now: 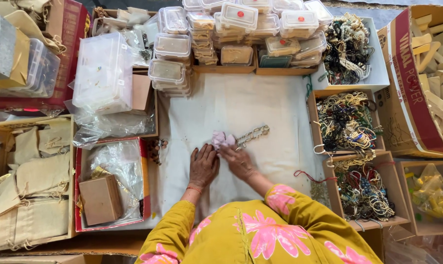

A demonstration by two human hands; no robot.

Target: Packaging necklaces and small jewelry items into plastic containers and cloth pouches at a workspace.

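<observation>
Hands, left hand (203, 165) and right hand (237, 160) pinching pink cloth (222, 139), chain (253, 134) beside, boxes around

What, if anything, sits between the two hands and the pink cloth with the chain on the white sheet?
Nothing visible does. The left hand and right hand both reach the pink cloth directly, and the chain trails off to its right across the bare white sheet.

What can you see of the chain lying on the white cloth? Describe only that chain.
The chain looks like pale gold metal with chunky links. It lies flat on the white cloth, running diagonally up and right from the hands. Its lower end meets the small pink pouch and the right hand; the far end lies free. Finer detail is too small to tell.
</observation>
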